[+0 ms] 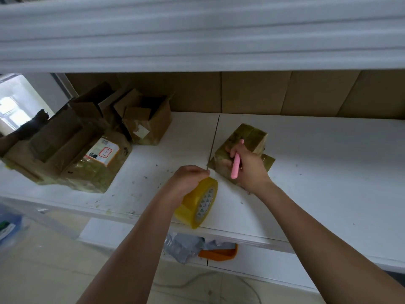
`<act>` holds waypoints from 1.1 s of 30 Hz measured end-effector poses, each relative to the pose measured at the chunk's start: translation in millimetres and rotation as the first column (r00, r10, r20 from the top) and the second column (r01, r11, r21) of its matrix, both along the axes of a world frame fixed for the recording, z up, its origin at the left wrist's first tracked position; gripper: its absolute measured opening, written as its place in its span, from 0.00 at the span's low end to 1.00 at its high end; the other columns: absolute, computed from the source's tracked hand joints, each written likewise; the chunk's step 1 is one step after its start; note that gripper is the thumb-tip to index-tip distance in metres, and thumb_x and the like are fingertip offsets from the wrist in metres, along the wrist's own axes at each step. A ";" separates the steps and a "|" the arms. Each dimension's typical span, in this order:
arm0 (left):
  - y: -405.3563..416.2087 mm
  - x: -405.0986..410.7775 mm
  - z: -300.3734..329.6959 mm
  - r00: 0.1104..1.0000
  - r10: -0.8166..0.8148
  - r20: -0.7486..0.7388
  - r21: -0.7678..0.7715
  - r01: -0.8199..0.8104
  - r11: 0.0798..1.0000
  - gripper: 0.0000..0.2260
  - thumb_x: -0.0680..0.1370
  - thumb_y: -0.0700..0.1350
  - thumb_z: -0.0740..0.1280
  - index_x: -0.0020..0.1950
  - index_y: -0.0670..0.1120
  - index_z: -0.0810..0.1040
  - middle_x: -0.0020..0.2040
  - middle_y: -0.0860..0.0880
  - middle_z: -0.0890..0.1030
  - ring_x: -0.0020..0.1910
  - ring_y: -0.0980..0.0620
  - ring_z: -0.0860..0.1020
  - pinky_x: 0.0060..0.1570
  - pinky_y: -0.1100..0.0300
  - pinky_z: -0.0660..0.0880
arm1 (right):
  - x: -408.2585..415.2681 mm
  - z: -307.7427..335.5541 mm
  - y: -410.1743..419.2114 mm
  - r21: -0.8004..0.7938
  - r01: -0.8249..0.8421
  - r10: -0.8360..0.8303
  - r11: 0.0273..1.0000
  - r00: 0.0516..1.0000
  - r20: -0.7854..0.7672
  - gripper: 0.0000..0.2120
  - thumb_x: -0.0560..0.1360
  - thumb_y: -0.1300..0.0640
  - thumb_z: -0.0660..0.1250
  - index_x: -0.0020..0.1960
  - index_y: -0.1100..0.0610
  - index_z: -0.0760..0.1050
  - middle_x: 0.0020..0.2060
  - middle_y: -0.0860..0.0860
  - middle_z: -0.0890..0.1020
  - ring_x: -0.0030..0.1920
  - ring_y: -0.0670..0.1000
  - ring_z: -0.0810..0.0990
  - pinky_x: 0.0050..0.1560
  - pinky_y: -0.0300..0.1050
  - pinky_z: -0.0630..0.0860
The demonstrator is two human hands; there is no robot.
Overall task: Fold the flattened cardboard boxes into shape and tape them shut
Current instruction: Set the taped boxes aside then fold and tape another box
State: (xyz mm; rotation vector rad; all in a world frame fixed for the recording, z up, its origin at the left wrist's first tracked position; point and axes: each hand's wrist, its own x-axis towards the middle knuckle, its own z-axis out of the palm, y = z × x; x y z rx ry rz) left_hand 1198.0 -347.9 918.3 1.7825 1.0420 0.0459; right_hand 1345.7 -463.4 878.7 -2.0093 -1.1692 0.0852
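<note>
Left hand [189, 180] gripping tape roll [198, 202], right hand [247, 165] holding pink cutter [236, 160] upright

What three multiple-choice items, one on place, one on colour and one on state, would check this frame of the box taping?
1. Where does the small taped box stand?
A. on the white table, right of the seam
B. on the floor
C. atop the labelled box

2. What colour is the tool in the right hand?
A. blue
B. pink
C. black

3. What is the left hand doing?
A. resting flat and empty
B. gripping the yellow tape roll
C. holding a flap open

Answers: 1 A, the box sits on the white table just right of the seam line. 2 B, the pink tool runs through the curled fingers against the box. 3 B, the fingers curl over the top of the yellow tape roll at the table edge.
</note>
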 end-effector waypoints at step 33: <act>2.5 4.5 -6.6 0.994 0.068 0.091 0.049 -0.073 0.996 0.06 0.77 0.45 0.67 0.43 0.52 0.82 0.40 0.54 0.81 0.39 0.55 0.78 0.32 0.64 0.71 | -13.7 6.3 -19.9 0.179 -0.282 0.319 0.943 0.919 -0.232 0.09 0.72 0.69 0.63 0.35 0.59 0.74 0.31 0.49 0.78 0.32 0.46 0.76 0.35 0.33 0.71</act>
